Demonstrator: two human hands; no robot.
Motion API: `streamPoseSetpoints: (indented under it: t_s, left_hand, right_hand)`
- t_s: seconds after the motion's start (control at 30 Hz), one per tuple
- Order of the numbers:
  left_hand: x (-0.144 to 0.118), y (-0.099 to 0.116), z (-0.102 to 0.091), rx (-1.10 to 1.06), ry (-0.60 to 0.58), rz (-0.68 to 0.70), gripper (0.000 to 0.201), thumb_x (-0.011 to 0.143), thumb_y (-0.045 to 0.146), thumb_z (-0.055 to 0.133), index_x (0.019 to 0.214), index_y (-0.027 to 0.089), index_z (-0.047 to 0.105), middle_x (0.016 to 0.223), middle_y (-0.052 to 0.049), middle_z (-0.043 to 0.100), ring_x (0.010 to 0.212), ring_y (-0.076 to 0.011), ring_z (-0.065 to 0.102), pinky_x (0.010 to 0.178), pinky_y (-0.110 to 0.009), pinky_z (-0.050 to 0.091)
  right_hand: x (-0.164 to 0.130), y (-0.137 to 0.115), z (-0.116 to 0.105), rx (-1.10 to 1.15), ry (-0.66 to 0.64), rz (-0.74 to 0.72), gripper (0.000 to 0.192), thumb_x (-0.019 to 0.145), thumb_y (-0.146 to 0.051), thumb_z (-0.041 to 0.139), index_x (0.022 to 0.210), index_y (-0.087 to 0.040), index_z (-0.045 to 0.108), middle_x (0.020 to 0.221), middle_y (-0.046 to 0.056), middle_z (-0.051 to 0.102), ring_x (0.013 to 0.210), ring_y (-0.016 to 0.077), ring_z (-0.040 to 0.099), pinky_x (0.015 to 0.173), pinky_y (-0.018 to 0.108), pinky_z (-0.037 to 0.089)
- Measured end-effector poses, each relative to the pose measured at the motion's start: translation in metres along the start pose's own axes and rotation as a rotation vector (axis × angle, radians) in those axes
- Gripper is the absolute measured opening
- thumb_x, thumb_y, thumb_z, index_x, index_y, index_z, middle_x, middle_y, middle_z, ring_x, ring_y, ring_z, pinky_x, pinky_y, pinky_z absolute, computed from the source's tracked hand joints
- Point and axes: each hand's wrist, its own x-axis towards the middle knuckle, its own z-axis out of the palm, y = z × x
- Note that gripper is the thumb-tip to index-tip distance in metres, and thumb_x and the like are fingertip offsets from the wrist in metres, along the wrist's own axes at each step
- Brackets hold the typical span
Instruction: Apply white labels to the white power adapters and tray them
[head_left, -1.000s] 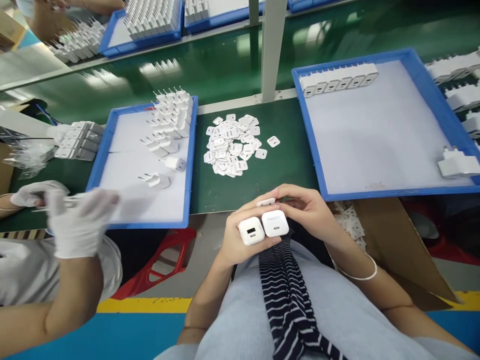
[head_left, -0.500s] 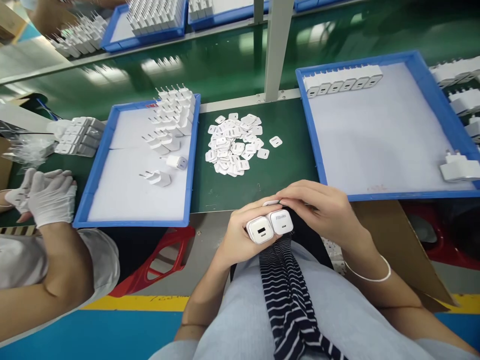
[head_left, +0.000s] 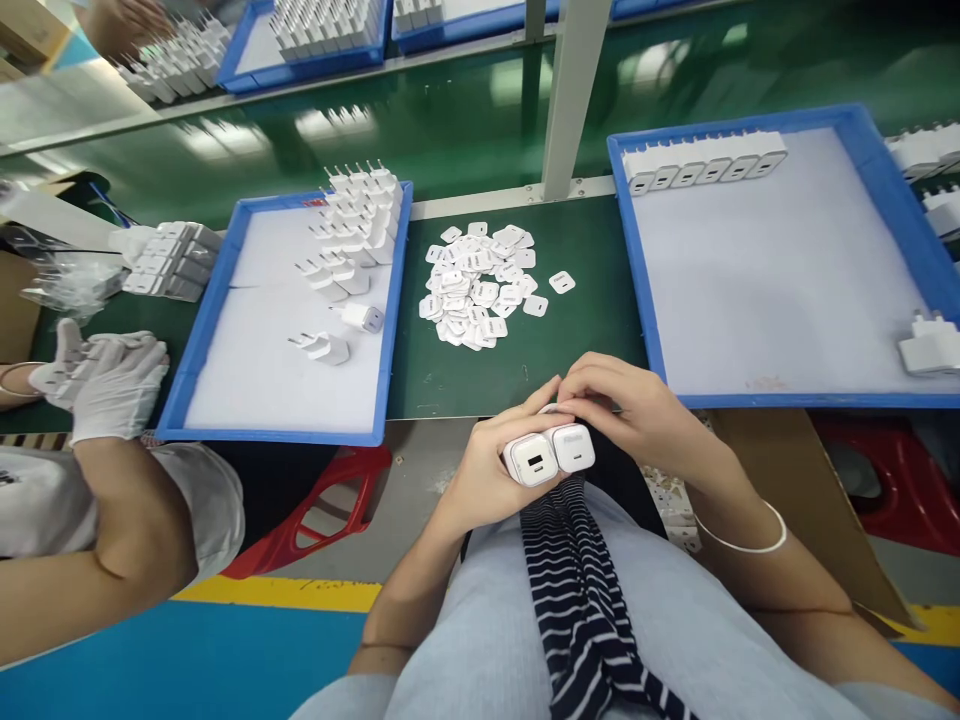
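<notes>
Green surface (head_left: 525, 360) ahead, left hand (head_left: 487, 480) clenched around two chargers (head_left: 549, 455) over lap, right hand (head_left: 637, 415) fingers pinching atop them; light, rigid, slick plastic, best gripped by flat sides.

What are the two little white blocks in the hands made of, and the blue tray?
The two white chargers held in the left hand look like smooth, glossy hard plastic, with light glinting off their faces. The blue tray rim looks like matte plastic; its white lining looks like soft foam, though I can't be sure.
</notes>
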Motion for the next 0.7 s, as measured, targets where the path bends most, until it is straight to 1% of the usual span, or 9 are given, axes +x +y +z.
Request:
streamPoseSetpoints:
  t_s: [0.03, 0.1, 0.17, 0.23, 0.3, 0.37, 0.43, 0.53, 0.7]
  left_hand:
    - [0.000, 0.000, 0.000, 0.023, 0.018, 0.003, 0.044, 0.076, 0.018, 0.080, 0.120, 0.020, 0.072, 0.143, -0.015, 0.061, 0.129, -0.0288, 0.063, 0.101, -0.036, 0.056]
    - [0.001, -0.002, 0.001, 0.060, 0.083, 0.012, 0.043, 0.078, 0.016, 0.078, 0.121, 0.019, 0.072, 0.149, -0.016, 0.055, 0.134, -0.0302, 0.059, 0.101, -0.036, 0.056]
    - [0.003, -0.003, 0.002, 0.075, 0.153, 0.024, 0.041, 0.080, 0.015, 0.077, 0.120, 0.019, 0.072, 0.147, -0.016, 0.057, 0.137, -0.0310, 0.055, 0.099, -0.037, 0.057]
    - [0.005, -0.004, 0.003, 0.077, 0.188, 0.032, 0.041, 0.080, 0.016, 0.077, 0.120, 0.019, 0.071, 0.144, -0.016, 0.060, 0.139, -0.0314, 0.053, 0.099, -0.038, 0.057]
    - [0.006, -0.004, 0.003, 0.062, 0.196, 0.043, 0.042, 0.080, 0.017, 0.078, 0.121, 0.020, 0.071, 0.141, -0.015, 0.063, 0.139, -0.0312, 0.054, 0.101, -0.039, 0.057]
    - [0.007, -0.004, 0.003, 0.037, 0.191, 0.055, 0.043, 0.080, 0.017, 0.079, 0.122, 0.021, 0.071, 0.137, -0.014, 0.066, 0.140, -0.0309, 0.053, 0.102, -0.039, 0.057]
    - [0.007, -0.004, 0.003, 0.018, 0.180, 0.057, 0.043, 0.081, 0.017, 0.078, 0.123, 0.022, 0.070, 0.138, -0.013, 0.066, 0.140, -0.0308, 0.052, 0.102, -0.039, 0.056]
    - [0.007, -0.003, 0.003, 0.020, 0.168, 0.047, 0.043, 0.082, 0.017, 0.077, 0.124, 0.021, 0.069, 0.146, -0.014, 0.059, 0.140, -0.0307, 0.053, 0.103, -0.038, 0.056]
    - [0.007, -0.001, 0.003, 0.065, 0.153, 0.028, 0.041, 0.082, 0.017, 0.076, 0.122, 0.022, 0.070, 0.148, -0.013, 0.057, 0.136, -0.0298, 0.057, 0.101, -0.037, 0.057]
  right_hand:
    - [-0.001, -0.002, -0.002, 0.030, 0.028, 0.061, 0.015, 0.099, -0.016, 0.056, 0.087, -0.023, 0.061, 0.085, 0.001, 0.062, 0.077, 0.0153, 0.057, 0.067, 0.030, 0.046]
    - [-0.003, -0.008, -0.006, 0.116, 0.152, 0.162, 0.015, 0.098, -0.019, 0.058, 0.084, -0.024, 0.060, 0.083, 0.000, 0.059, 0.075, 0.0156, 0.054, 0.066, 0.030, 0.043]
    - [-0.008, -0.015, -0.006, 0.261, 0.242, 0.243, 0.014, 0.098, -0.022, 0.059, 0.084, -0.025, 0.061, 0.082, 0.000, 0.056, 0.076, 0.0160, 0.052, 0.068, 0.031, 0.042]
    - [-0.012, -0.023, -0.001, 0.413, 0.213, 0.294, 0.014, 0.097, -0.024, 0.062, 0.083, -0.025, 0.064, 0.088, 0.001, 0.054, 0.082, 0.0170, 0.054, 0.075, 0.032, 0.045]
    - [-0.015, -0.028, 0.007, 0.508, 0.145, 0.314, 0.013, 0.093, -0.027, 0.067, 0.081, -0.025, 0.067, 0.104, 0.003, 0.054, 0.102, 0.0205, 0.055, 0.089, 0.034, 0.046]
    - [-0.015, -0.030, 0.015, 0.543, 0.093, 0.322, 0.012, 0.090, -0.029, 0.071, 0.078, -0.026, 0.068, 0.122, 0.004, 0.051, 0.124, 0.0250, 0.048, 0.105, 0.039, 0.040]
    - [-0.013, -0.030, 0.020, 0.553, 0.061, 0.331, 0.012, 0.090, -0.030, 0.071, 0.079, -0.027, 0.069, 0.130, 0.003, 0.049, 0.134, 0.0270, 0.041, 0.114, 0.042, 0.033]
    - [-0.009, -0.029, 0.020, 0.547, 0.024, 0.339, 0.011, 0.090, -0.032, 0.071, 0.080, -0.028, 0.069, 0.134, 0.002, 0.049, 0.138, 0.0280, 0.039, 0.118, 0.045, 0.031]
    - [-0.006, -0.028, 0.014, 0.492, -0.033, 0.329, 0.014, 0.091, -0.031, 0.069, 0.079, -0.025, 0.066, 0.132, 0.004, 0.052, 0.134, 0.0288, 0.044, 0.118, 0.049, 0.031]
